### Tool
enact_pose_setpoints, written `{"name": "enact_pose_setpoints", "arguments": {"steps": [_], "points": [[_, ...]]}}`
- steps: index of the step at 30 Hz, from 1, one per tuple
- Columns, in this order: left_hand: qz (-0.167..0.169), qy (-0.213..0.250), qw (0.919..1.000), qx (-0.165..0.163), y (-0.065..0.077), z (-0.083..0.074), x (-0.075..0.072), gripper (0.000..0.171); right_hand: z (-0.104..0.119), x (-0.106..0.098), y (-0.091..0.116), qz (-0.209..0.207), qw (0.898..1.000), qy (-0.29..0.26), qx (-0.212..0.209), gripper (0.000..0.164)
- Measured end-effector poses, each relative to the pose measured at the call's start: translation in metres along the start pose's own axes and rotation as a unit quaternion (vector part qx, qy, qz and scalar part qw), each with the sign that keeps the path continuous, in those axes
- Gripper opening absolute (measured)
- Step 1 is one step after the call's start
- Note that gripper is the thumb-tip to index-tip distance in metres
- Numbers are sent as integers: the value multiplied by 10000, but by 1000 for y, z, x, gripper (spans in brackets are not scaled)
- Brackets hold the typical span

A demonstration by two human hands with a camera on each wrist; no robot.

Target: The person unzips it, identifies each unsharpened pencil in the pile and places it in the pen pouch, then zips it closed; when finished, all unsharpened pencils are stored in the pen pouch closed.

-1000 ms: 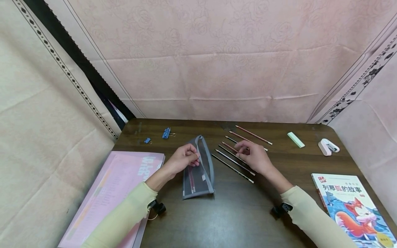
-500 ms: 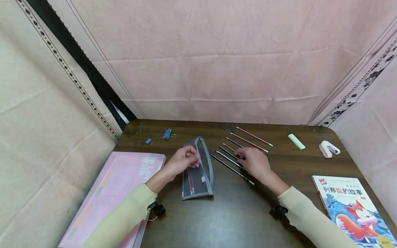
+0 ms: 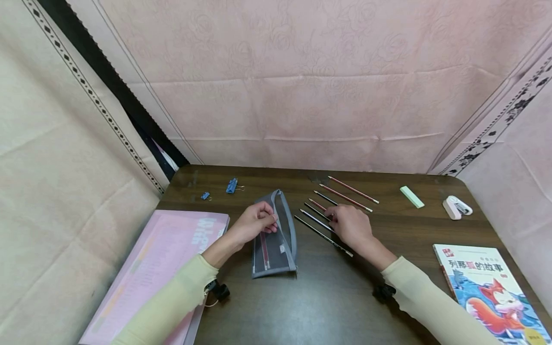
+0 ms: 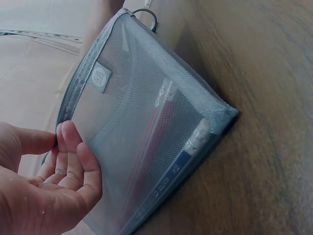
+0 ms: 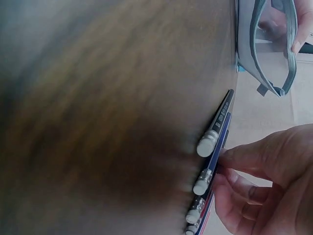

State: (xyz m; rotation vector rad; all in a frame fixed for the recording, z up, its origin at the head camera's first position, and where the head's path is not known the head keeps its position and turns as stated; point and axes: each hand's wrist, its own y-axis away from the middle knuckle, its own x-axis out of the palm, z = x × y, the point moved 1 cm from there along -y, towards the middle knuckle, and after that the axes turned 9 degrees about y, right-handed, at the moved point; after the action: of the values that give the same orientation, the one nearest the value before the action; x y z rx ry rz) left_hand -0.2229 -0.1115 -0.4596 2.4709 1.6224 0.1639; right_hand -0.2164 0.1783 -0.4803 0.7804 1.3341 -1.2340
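My left hand point(image 3: 257, 221) pinches the upper edge of a grey mesh pencil pouch point(image 3: 276, 262), whose zip opening gapes on the right. Through the mesh in the left wrist view show a blue pencil point(image 4: 178, 164) and reddish pencils point(image 4: 154, 117) with white eraser ends. To the pouch's right, several pencils lie in a slanted row, among them a black pencil point(image 3: 312, 228) nearest me and a red pencil point(image 3: 353, 189) farthest off. My right hand point(image 3: 353, 230) is down at this row. Its thumb and fingers pinch a dark blue pencil point(image 5: 217, 147); its far part is hidden.
Two blue binder clips point(image 3: 232, 185) lie at the back left, above a pink folder point(image 3: 164, 268). Toward the right are a pale green strip point(image 3: 411, 197), a small white stapler-like object point(image 3: 456, 207) and a picture book point(image 3: 491, 287). Curtains point(image 3: 280, 96) surround the brown table point(image 3: 276, 316).
My right hand has come down onto the pencil row and shifted slightly left, its fingers now closed at a pencil. My left hand and the pouch have hardly moved.
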Motion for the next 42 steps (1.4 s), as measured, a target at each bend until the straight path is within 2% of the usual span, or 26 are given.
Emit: {"name": "enact_pose_setpoints", "arguments": {"steps": [7,19,26,31,35,40,42], "points": [[20,15,10000,20,-1,-2,2,19,-1,1,1,-200,9997,149,-81,25],[88,23,10000,-26,0,2,4,21,-2,4,4,-165,9992,271,-231,27],[62,2,9999,-126,0,5,4,21,0,-11,6,-468,9977,280,-406,26],[36,36,10000,-29,-1,0,1,20,4,-26,-1,-401,9981,-257,-396,23],[9,-1,10000,21,-1,-2,-1,18,10,-35,-7,-295,9938,-1030,-305,23],[26,-29,10000,28,-1,-1,-3,19,19,-43,-8,-365,9734,-2250,-226,27],[39,-30,10000,22,0,0,-3,20,23,-45,-7,-495,9655,-2548,-201,32]]}}
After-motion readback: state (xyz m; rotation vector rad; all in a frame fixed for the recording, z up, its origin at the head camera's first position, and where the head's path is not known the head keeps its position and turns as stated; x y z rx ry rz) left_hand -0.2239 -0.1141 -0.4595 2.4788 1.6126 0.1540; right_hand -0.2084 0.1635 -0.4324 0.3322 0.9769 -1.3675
